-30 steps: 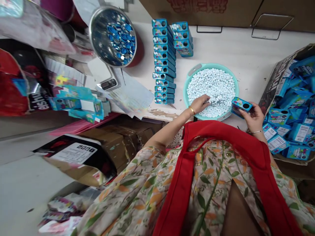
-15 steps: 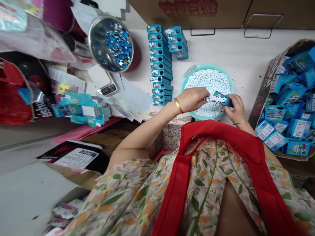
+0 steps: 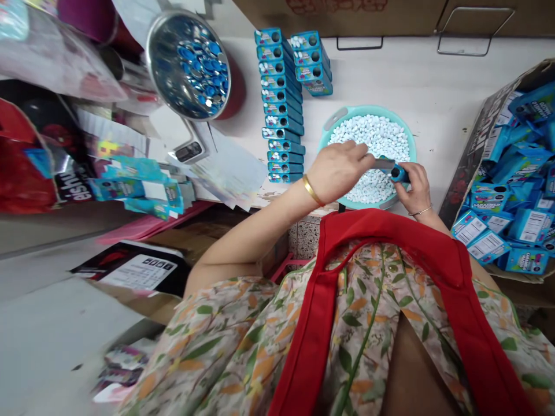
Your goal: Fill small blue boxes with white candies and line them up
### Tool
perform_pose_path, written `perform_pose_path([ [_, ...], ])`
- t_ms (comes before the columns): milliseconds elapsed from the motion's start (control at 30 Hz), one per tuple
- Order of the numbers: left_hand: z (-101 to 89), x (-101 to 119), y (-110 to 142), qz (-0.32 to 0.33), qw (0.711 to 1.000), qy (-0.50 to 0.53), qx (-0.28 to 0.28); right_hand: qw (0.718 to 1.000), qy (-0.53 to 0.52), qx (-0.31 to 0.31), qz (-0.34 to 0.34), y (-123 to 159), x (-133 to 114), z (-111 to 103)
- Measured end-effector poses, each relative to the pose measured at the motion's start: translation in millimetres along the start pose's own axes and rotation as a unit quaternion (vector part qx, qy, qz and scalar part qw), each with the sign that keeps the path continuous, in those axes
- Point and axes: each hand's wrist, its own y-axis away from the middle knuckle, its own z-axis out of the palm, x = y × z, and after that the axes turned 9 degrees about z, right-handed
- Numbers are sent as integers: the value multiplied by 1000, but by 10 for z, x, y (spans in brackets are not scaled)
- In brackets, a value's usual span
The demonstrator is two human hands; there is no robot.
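left hand (image 3: pixel 340 173), gold bangle on the wrist, closed on a metal scoop (image 3: pixel 384 164), handle end hidden in the fingers. scoop reaches over the tub to the small blue box (image 3: pixel 398 173), its tip right at the box; can't tell if it's inside. right hand (image 3: pixel 416 188), thin bangle, gripping that small blue box between thumb and fingers, box tilted, round hole showing, above the tub's right side.

tub (image 3: pixel 412 138): teal, round, at the near edge of the worktop (image 3: pixel 433 110), full of pale pellets (image 3: pixel 377 128). left of it, long row of blue boxes (image 3: pixel 281 110) running from close to the far edge toward the near edge, round holes up, white pellets on or in several tops. short row of blue boxes (image 3: pixel 313 65) just beside its far end.

further left: metal pot (image 3: pixel 161 81) with blue and silver discs (image 3: pixel 203 66), digital scale (image 3: pixel 189 151) nearer the person, papers (image 3: pixel 237 173) reaching the near edge, pile of blue cartons (image 3: pixel 145 188) past the scale. right side: open cardboard box (image 3: pixel 479 138) full of blue packs (image 3: pixel 526 228). big brown carton (image 3: pixel 411 17) along the far edge.
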Motion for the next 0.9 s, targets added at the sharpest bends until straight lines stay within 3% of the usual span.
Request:
perform_pose_path([
  [100, 248, -547, 146, -68, 997, -24, -13, 1000, -1, 10, 25, -19, 17, -100],
  [200, 617, -860, 174, -116, 989, -18, -91, 998, -6, 22, 58, -47, 36, -230],
  [267, 890, -840, 80, -126, 983, 14, -132, 997, -4, 30, 72, -58, 50, -303],
  [367, 1242, -606, -152, -109, 980, 69, -152, 996, 3, 51, 76, -52, 72, -363],
  [500, 1406, -403, -285, -98, 976, 136, -139, 994, 10, 76, 75, -20, 93, -379],
  [600, 1202, -441, -133, -71, 976, 173, -109, 994, 9, 82, 75, -4, 89, -382],
  [733, 603, -464, 130, 1, 984, 168, -60, 996, 21, 53, 68, -22, 64, -338],
  [900, -107, -145, 95, 52, 992, 68, -90, 1000, 24, 0, 16, -77, 10, -131],
])
